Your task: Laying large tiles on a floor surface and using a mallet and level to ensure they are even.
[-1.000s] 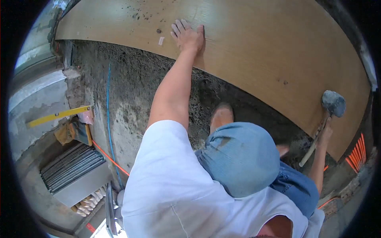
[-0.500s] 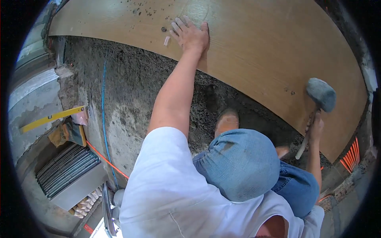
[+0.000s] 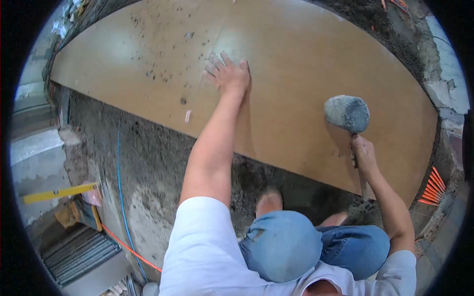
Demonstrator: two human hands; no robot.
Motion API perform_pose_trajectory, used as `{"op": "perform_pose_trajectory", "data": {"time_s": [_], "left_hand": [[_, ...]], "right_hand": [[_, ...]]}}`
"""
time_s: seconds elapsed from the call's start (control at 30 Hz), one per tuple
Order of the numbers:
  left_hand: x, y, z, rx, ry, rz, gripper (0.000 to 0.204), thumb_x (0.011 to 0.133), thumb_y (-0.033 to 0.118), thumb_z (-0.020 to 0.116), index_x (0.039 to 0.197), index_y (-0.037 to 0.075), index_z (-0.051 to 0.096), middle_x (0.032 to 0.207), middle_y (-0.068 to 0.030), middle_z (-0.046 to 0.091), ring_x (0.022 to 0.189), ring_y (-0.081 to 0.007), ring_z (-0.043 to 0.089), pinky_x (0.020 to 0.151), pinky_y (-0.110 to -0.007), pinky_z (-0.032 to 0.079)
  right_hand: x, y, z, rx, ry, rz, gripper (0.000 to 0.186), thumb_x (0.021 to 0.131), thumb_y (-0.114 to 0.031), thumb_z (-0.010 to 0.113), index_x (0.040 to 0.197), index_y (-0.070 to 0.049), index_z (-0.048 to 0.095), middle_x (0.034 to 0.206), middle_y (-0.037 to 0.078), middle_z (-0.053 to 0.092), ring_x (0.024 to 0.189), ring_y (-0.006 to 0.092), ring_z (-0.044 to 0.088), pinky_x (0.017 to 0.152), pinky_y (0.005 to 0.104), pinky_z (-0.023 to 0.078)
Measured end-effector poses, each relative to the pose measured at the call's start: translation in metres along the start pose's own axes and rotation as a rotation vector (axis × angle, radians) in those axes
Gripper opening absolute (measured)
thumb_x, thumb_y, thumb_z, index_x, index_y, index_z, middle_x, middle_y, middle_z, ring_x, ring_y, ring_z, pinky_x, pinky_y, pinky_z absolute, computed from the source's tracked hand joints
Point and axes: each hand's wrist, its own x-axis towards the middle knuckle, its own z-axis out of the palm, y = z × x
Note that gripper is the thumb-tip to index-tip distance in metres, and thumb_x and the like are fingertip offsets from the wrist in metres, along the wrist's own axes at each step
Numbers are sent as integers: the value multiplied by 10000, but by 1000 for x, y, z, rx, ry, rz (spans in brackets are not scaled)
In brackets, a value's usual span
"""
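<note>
My left hand lies with spread fingers on tan floor tiles, close to a thin joint line between two of them. In my right hand is the handle of a rubber mallet, gripped just below its grey, dusty head. The mallet head is over the tile surface to the right of my left hand; I cannot tell whether it touches. Dark crumbs of mortar are scattered on the tile left of my left hand. A small pale pink piece lies near the tile's front edge.
Dark, rough mortar bed borders the tiles, with my feet on it. A blue cord and an orange tube run along the left. A yellow spirit level lies far left, above stacked grey strips. Orange tubes stick up at the right.
My left hand has moved farther forward on the tile and stays flat. The mallet has shifted left, toward my left hand. The view has tipped forward, showing more of the tiles.
</note>
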Motion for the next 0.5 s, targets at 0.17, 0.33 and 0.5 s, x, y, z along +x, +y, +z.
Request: {"op": "perform_pose_trajectory", "data": {"time_s": [0.17,0.33,0.5], "left_hand": [[53,45,9,-22,-26,-78,768,858,545,405,1419,44,253,1475,-234,172,1381,-381,89,1099,-528,28],[71,53,5,6,-33,-56,759,862,549,392,1414,43,267,1475,-232,177,1384,-363,108,1104,-515,43],[76,55,8,-5,-32,-42,747,868,554,375,1416,56,272,1476,-227,179,1382,-358,121,1103,-516,53]], "right_hand": [[37,-36,28,60,-52,-5,394,940,-362,467,767,-16,547,587,-8,459,475,64,418,431,236,351],[104,-94,43,-43,-99,-126,446,936,-396,437,736,-13,548,554,3,462,458,90,444,433,267,375],[176,-142,81,76,16,-103,414,928,-387,437,861,-5,581,557,7,469,455,104,452,432,272,376]]}}
